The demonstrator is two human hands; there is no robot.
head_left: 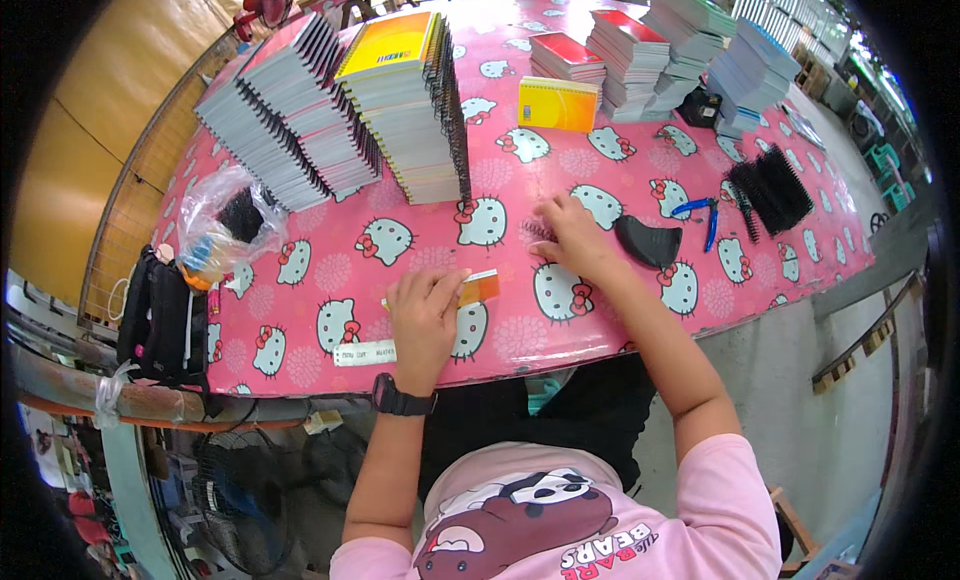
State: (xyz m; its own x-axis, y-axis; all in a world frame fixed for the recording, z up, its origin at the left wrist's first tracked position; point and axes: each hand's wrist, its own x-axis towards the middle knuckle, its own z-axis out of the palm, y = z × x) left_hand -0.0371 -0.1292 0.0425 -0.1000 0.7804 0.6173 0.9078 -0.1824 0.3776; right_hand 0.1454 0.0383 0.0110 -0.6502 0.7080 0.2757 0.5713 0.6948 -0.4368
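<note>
My left hand (425,310), with a black watch on its wrist, is closed over a small yellow-orange notebook (478,289) near the table's front edge. The hand covers most of it, and its orange right end sticks out past the fingers. To the right and a little farther off, my right hand (577,242) has its curled fingers on a dark spiral binding coil (536,230) lying on the table. The fingers partly hide that coil. A white printed strip (364,354) lies beside my left wrist.
Tall stacks of spiral notebooks (405,130) stand at the far left, with unbound stacks (628,70) at the far right. A yellow notebook (556,105) leans before these. Blue pliers (711,220), a black curved block (648,242), black coils (775,192) and a plastic bag (225,230) lie around.
</note>
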